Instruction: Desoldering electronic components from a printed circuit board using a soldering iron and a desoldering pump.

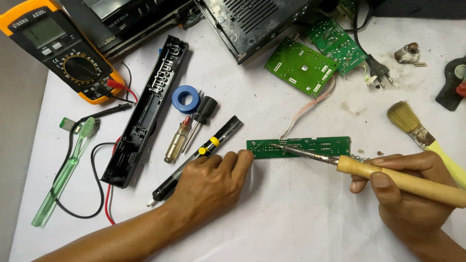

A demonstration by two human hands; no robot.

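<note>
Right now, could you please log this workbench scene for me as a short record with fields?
surface: white sheet on a bench
left hand: fingertips press the left end of the narrow green circuit board
right hand: grips the wooden-handled soldering iron, tip on the board
beside left hand: black desoldering pump, two screwdrivers
far left: yellow multimeter, green toothbrush
right: paintbrush

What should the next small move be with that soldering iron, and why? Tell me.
Probably keep the soldering iron tip on the narrow green circuit board while the left hand pins the board's left end. The right hand grips the wooden handle, and the tip already rests on the board.
</note>
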